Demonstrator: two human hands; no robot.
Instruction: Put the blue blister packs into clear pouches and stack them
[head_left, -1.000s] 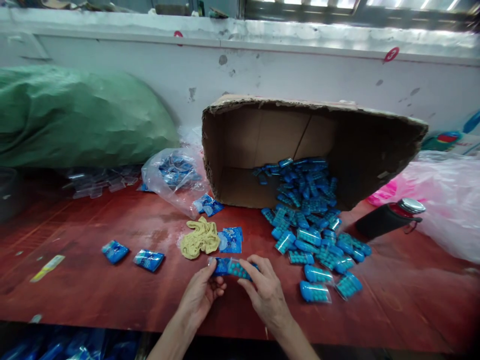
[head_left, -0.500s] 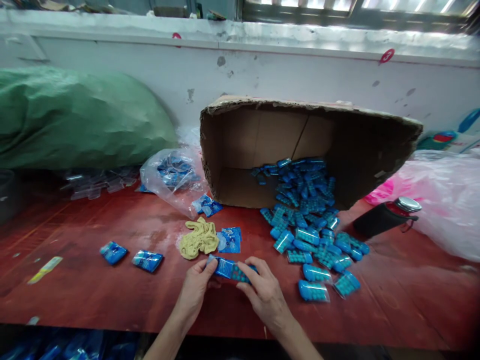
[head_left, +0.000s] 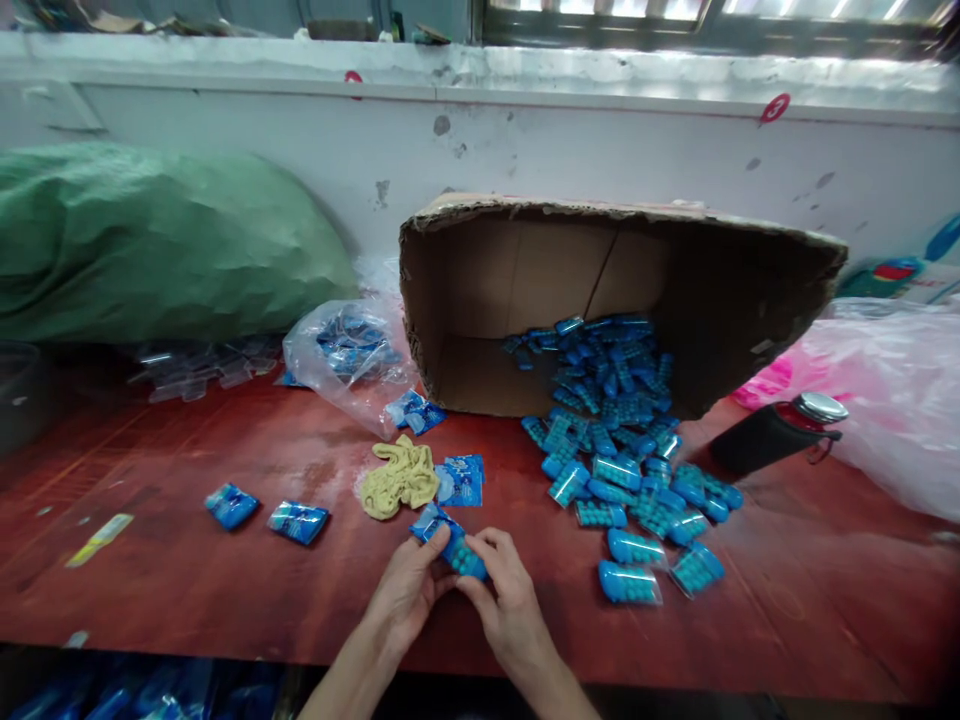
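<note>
Between my hands, near the front of the red table, is a small clear container of blue balls [head_left: 466, 562] with a blue printed wrapper [head_left: 433, 520] around or against its far end. My left hand [head_left: 411, 583] pinches the wrapper, thumb on top. My right hand [head_left: 504, 590] grips the container's near end by thumb and fingers. Just beyond them lie a crumpled yellow glove [head_left: 399, 478] and flat blue wrappers [head_left: 460, 480]. To the left rest two blue wrapped packs [head_left: 298, 521]. On the right is a pile of blue-capped containers [head_left: 615, 472].
A cardboard box [head_left: 465, 375] lies on its side, containers spilling from its mouth. A black bottle [head_left: 772, 435] leans to its right beside pink-and-clear plastic [head_left: 892, 390]. A clear bag of wrappers [head_left: 349, 350] and a green sack [head_left: 165, 245] stand at back left.
My right hand has moved left, closer to my left hand. The container and wrapper now sit more overlapped and tilted, their right end nearer me.
</note>
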